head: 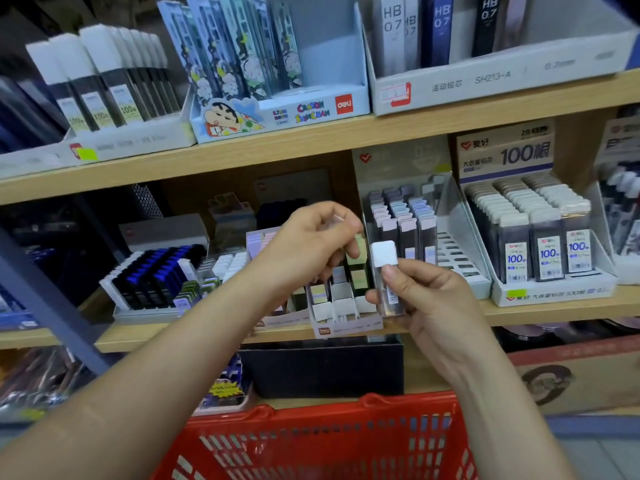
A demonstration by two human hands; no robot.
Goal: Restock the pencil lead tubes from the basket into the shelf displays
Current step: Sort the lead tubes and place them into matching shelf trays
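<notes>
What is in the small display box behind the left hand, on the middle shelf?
Lead tubes with pale green and lilac caps stand in the display box; its white front slots may be empty. The left hand covers its back left part.

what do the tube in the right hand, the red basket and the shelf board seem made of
Tube: likely clear glossy plastic, dark contents showing through; cap opaque white. Basket: red moulded plastic, slotted wall. Shelf board: pale matte wood or wood-look laminate; cannot tell which.
</notes>
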